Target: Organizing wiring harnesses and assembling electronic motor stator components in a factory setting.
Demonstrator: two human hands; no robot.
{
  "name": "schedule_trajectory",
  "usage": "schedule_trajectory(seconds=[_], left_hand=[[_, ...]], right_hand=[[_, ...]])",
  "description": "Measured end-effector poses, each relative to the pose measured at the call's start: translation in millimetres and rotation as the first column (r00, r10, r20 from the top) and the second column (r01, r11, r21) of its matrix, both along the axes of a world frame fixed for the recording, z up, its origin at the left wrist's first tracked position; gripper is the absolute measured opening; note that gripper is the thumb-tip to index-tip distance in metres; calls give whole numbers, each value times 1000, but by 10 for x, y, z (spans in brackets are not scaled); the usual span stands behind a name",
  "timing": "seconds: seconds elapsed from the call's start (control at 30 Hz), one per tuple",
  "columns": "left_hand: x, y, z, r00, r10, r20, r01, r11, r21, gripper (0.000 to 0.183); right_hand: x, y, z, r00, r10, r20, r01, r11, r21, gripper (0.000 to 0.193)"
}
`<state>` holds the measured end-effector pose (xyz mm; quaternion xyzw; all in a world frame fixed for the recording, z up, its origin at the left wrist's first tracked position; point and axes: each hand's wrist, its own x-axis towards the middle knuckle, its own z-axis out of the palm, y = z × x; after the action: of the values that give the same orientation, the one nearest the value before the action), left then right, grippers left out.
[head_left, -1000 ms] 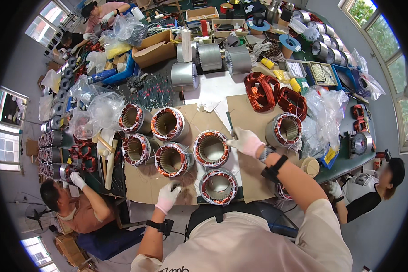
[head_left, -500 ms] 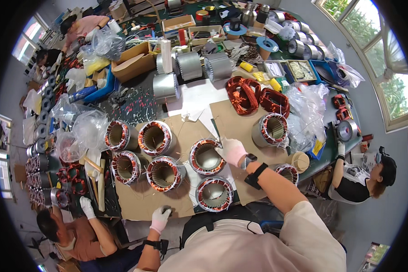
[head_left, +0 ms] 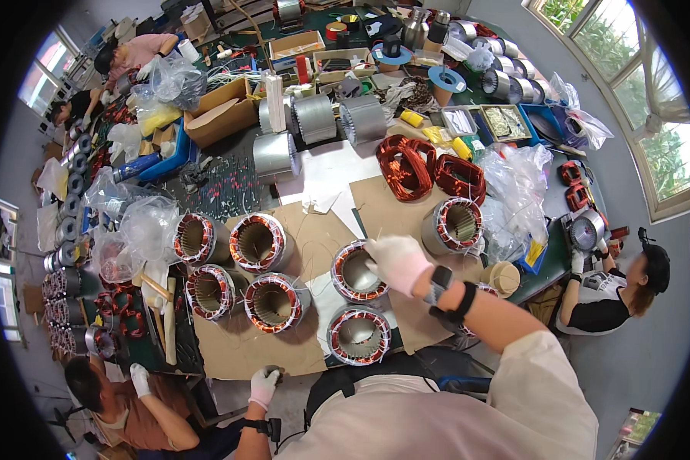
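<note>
My right hand point(head_left: 400, 265), in a white glove, reaches over a motor stator point(head_left: 340, 274) with copper windings laced in white. Its fingers are closed at the right of that stator's rim, and the hand covers part of the bore. My left hand point(head_left: 264, 388), also gloved, hangs by the table's front edge with curled fingers; what they hold, if anything, is hidden. Just nearer me stands another wound stator point(head_left: 334, 346). Several more wound stators, such as this one point(head_left: 274, 300), stand upright on brown cardboard point(head_left: 245, 353) to the left. One stator point(head_left: 454, 225) is at the right.
Red copper coils point(head_left: 406, 170) lie beyond the cardboard, beside clear plastic bags point(head_left: 514, 195). Bare metal stator cores point(head_left: 314, 120) stand farther back. A mallet point(head_left: 156, 287) lies at the left. Co-workers sit at the left point(head_left: 142, 406) and right point(head_left: 613, 299).
The stator under my right hand has shifted slightly right, and the hand has moved with it. The left hand hardly moves. The co-worker at the right has brought a second hand to a metal core.
</note>
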<state>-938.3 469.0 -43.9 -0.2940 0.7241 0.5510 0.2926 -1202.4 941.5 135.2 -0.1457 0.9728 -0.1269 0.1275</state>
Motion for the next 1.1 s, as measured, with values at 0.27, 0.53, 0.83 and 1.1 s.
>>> schedule_trajectory(seconds=[0.27,0.53,0.83,1.1], left_hand=[[-69,239,196,995,-72,-67,67,995,-69,22],[-25,244,137,999,-42,-25,43,999,16,23],[-4,5,58,999,-36,39,36,999,-15,21],[97,-61,-206,997,-6,72,5,1000,19,21]], right_hand=[[-768,-223,-530,903,418,99,-430,881,199,19],[-669,-11,-429,918,366,154,-386,913,131,23],[-242,573,-838,959,-246,138,252,967,-33,34],[43,377,-911,704,-698,127,710,694,-123,45]])
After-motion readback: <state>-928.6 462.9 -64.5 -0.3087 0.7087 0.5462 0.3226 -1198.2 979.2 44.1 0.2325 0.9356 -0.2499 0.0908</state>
